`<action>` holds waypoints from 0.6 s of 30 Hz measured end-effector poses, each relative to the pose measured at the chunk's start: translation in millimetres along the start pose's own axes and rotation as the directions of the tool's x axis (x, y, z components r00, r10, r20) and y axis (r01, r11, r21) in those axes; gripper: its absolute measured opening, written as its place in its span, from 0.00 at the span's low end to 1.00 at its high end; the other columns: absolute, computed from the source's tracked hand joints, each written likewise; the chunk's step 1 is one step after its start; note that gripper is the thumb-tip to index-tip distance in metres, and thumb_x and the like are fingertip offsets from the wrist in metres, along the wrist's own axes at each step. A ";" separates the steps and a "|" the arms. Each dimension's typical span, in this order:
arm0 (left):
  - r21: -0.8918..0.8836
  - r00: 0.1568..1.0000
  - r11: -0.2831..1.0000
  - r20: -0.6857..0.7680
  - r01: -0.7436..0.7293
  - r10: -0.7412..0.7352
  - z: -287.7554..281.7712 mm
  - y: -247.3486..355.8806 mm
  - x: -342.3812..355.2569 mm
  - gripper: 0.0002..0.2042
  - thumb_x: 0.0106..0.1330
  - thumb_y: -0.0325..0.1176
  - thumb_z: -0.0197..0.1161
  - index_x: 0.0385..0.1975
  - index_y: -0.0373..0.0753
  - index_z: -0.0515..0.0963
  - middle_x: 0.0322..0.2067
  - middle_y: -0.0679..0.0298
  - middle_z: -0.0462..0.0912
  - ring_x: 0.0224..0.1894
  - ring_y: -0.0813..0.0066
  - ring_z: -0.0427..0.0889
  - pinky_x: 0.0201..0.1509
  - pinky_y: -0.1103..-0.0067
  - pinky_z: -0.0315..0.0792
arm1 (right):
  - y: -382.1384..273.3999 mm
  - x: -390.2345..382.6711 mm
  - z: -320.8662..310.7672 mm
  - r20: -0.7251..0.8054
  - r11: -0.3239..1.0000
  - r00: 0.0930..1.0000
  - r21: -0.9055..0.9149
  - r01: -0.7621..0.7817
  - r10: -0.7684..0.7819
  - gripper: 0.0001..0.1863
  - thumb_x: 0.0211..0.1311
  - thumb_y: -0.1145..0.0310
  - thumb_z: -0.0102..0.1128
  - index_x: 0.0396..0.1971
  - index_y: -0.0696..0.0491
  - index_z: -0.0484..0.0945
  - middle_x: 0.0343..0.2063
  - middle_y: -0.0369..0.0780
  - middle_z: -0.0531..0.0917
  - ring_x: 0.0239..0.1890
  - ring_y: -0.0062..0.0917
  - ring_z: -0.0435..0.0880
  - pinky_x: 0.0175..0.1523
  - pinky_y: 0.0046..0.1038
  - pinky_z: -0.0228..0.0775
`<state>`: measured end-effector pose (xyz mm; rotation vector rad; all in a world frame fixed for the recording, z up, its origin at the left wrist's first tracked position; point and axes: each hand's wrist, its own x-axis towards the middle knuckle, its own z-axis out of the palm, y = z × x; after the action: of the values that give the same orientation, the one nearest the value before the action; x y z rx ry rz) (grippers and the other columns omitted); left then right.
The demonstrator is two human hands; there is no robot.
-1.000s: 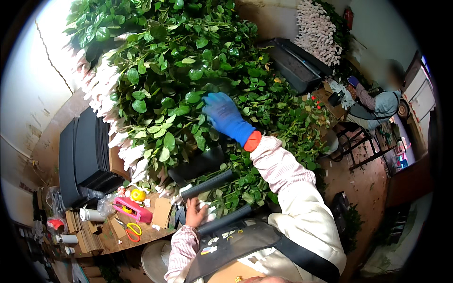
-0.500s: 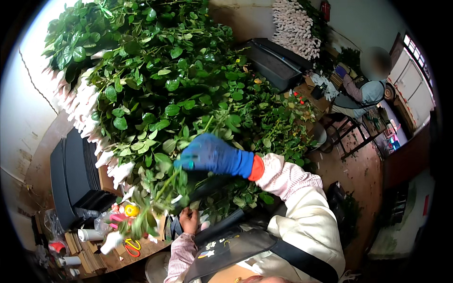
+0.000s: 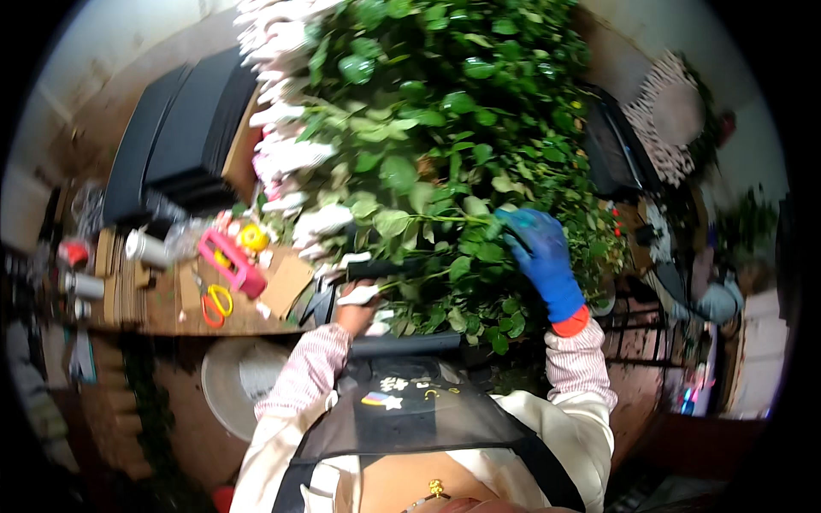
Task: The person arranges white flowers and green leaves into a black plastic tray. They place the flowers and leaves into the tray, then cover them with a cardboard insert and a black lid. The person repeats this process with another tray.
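In my blue-gloved right hand (image 3: 534, 252), the fingers are closed on a green rose stem (image 3: 475, 220) that stretches left across the leaves. My bare left hand (image 3: 355, 318) is low by the bench edge, closed around a rose with a white-sleeved head (image 3: 359, 295); its fingers are partly covered. Beside it lie dark scissor-like handles or straps (image 3: 321, 301), too blurred to tell. A large heap of leafy roses (image 3: 479, 103) fills the area ahead, its white-sleeved heads (image 3: 286, 103) all pointing left.
On the wooden bench (image 3: 265, 325) at left are orange-yellow scissors (image 3: 216, 305), a pink tool (image 3: 231, 263), a yellow tape roll (image 3: 254, 237) and cardboard. Black boxes (image 3: 201, 128) stand behind. Below is a white bucket (image 3: 244, 385). A seated person (image 3: 718, 303) is at right.
My right hand has moved right and pulled back from the middle of the heap, now on a stem. My left hand stays by the bench edge, a white-sleeved rose now at it. The view has turned left.
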<state>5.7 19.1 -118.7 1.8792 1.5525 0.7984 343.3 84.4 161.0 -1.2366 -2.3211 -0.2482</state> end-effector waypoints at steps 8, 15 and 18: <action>-0.584 0.958 0.764 0.098 0.276 -0.271 25.2 -29.5 -15.1 0.21 0.50 0.25 0.68 0.47 0.44 0.81 0.42 0.55 0.83 0.47 0.49 0.79 0.53 0.66 0.73 | -8.2 -63.0 41.3 0.219 0.990 0.975 0.139 0.009 -0.039 0.28 0.50 0.71 0.69 0.56 0.44 0.80 0.53 0.41 0.81 0.51 0.41 0.80 0.56 0.41 0.71; -0.138 0.995 0.990 -0.099 -0.013 -0.001 7.6 -11.7 4.4 0.17 0.56 0.41 0.70 0.46 0.47 0.82 0.40 0.54 0.81 0.46 0.49 0.80 0.49 0.64 0.74 | 1.4 -104.2 121.9 0.478 0.982 0.858 -0.068 -0.175 0.186 0.37 0.42 0.70 0.72 0.59 0.43 0.76 0.50 0.41 0.82 0.49 0.40 0.81 0.53 0.42 0.73; -0.107 0.983 0.981 -0.063 0.163 -0.170 19.8 -18.5 -8.2 0.17 0.59 0.40 0.68 0.49 0.48 0.81 0.47 0.56 0.82 0.49 0.51 0.80 0.53 0.64 0.74 | 5.4 -96.4 114.2 0.393 0.992 0.912 -0.080 -0.096 0.120 0.34 0.42 0.69 0.72 0.56 0.43 0.77 0.42 0.40 0.83 0.43 0.41 0.81 0.50 0.43 0.72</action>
<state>7.4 12.9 -146.3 1.6404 1.6563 0.8598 354.0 60.7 13.8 -1.5611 -2.5855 -0.0261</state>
